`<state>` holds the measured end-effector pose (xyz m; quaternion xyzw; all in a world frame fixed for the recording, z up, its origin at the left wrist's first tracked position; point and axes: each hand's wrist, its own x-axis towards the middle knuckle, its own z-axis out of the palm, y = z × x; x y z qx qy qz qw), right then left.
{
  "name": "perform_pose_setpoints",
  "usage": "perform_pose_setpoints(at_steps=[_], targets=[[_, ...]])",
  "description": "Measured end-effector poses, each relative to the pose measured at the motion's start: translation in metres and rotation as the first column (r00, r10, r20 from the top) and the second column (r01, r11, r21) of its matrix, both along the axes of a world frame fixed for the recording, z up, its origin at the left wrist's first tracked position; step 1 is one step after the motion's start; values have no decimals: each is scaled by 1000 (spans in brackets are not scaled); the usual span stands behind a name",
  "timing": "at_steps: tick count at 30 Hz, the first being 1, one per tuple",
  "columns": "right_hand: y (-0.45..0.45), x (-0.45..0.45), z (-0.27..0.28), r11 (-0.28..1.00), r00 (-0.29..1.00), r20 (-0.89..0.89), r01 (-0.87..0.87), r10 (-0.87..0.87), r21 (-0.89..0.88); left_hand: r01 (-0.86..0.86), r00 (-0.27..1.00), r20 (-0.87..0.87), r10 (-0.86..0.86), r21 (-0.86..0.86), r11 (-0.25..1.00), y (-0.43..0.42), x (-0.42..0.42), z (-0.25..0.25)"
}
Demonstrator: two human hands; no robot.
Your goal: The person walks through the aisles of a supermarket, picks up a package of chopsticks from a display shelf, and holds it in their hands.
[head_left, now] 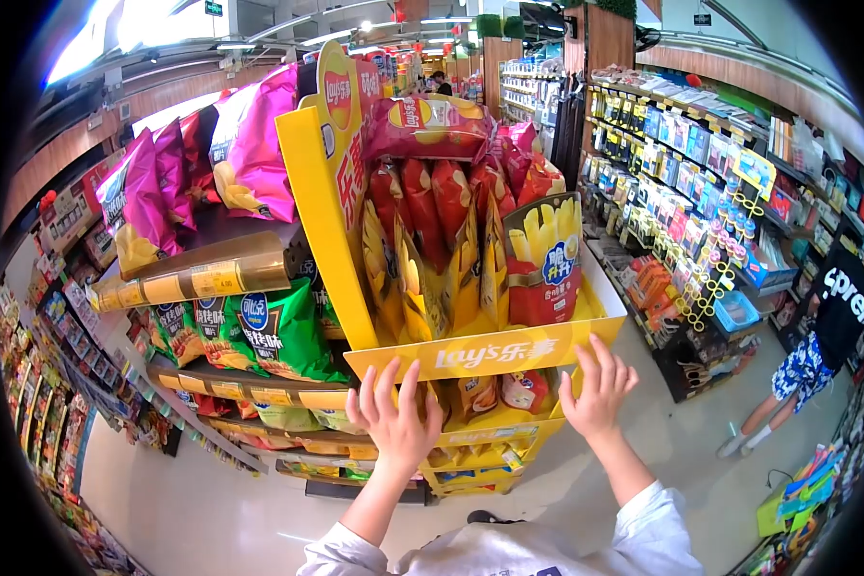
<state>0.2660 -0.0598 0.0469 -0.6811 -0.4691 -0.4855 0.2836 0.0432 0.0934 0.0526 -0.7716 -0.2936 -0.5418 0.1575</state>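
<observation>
A yellow Lay's display stand (494,353) is right in front of me, its top tray packed with chip bags. My left hand (396,415) is at the left end of the tray's front panel, fingers spread and apparently touching it. At the panel's right end, my right hand (597,389) is likewise open, with fingertips by the edge. Nothing is held in either hand. Upright in the tray are a red and yellow chip bag (544,259) and several red bags (451,206). A larger pink-red Lay's bag (430,128) lies across the top at the back.
To the left, a shelf rack (202,283) carries pink chip bags (259,144) above green chip bags (274,331). Packaged goods fill a rack (682,163) on the right. A person in a dark shirt (840,298) stands in the right aisle. Pale floor (634,461) surrounds the stand.
</observation>
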Motion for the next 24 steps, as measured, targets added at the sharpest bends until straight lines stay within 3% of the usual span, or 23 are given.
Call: perform_pose_setpoints(at_steps=[2, 4, 6, 7, 8, 10, 11, 14, 16, 18, 19, 20, 22, 24], targets=[[0, -3, 0, 993, 991, 75, 117, -114, -35, -63, 993, -107, 57, -50, 997, -1, 2, 2], [0, 1, -3, 995, 994, 67, 90, -88, -34, -57, 998, -25, 57, 17, 998, 3, 3, -5], [1, 1, -5, 997, 997, 53, 62, -60, -36, -92, 988, -130, 88, -19, 996, 3, 4, -3], [0, -1, -6, 995, 993, 66, 96, -93, -39, -72, 997, -18, 71, -71, 995, 6, 8, -12], [0, -1, -6, 991, 989, 83, 129, -126, -38, -75, 997, -14, 74, -69, 995, 8, 8, -22], [2, 2, -10, 995, 994, 56, 97, -96, -21, 13, 998, 64, -18, 74, 997, 14, 6, -26], [1, 1, -13, 998, 997, 24, 68, -68, -14, -2, 999, -49, 2, 10, 1000, 15, 6, -26], [0, -3, -15, 995, 994, 47, 101, -100, -18, -50, 998, -30, 51, 21, 999, 5, 9, -21], [2, 1, -17, 998, 1000, 23, 9, -11, 59, 98, 995, 24, -100, 50, 994, 10, 7, -23], [-2, -4, -12, 994, 998, -16, 65, -66, -88, -33, 981, -192, 30, -9, 999, 3, 6, -14], [-5, -8, -10, 989, 994, 14, 108, -107, -98, -33, 983, -183, 32, -2, 999, 4, 6, -16], [-6, -6, -17, 990, 994, 23, 108, -106, -90, 26, 999, -43, -24, 46, 999, 6, 6, -23], [-3, 2, -29, 986, 991, -24, -128, 131, 103, 128, 971, 174, -166, 211, 969, 12, 8, -33], [-5, -2, -24, 989, 990, -43, -128, 131, 71, 93, 994, 45, -95, 46, 995, 3, 5, -24]])
